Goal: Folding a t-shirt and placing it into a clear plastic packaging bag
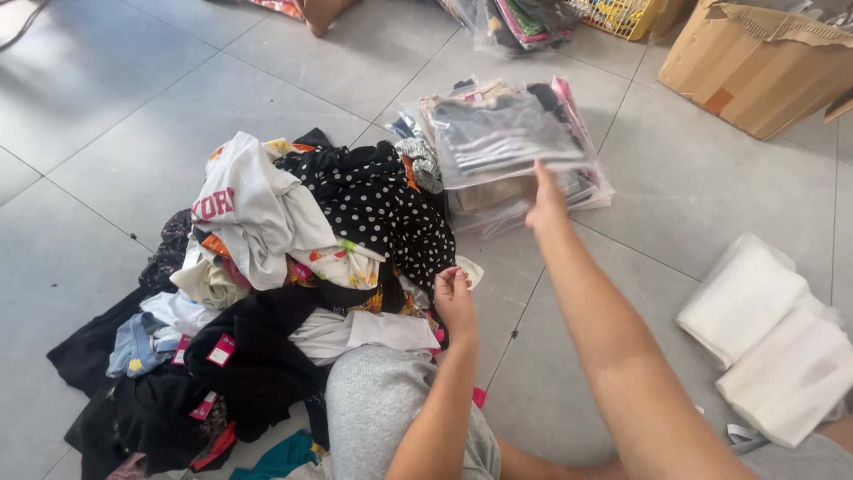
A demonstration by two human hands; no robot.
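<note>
1. Reaching with our right hand [545,206], we pinch the edge of the top bagged garment [508,138] on the stack of clear bags [515,191] lying on the floor [115,98]; slick plastic could let the stack slide.
2. The clothes heap [293,267] sits left; it could topple.
3. Our left hand [454,298], loosely curled and holding nothing, rests beside it.
4. Pink rectangular tags [220,350] hang on the dark garments.
</note>
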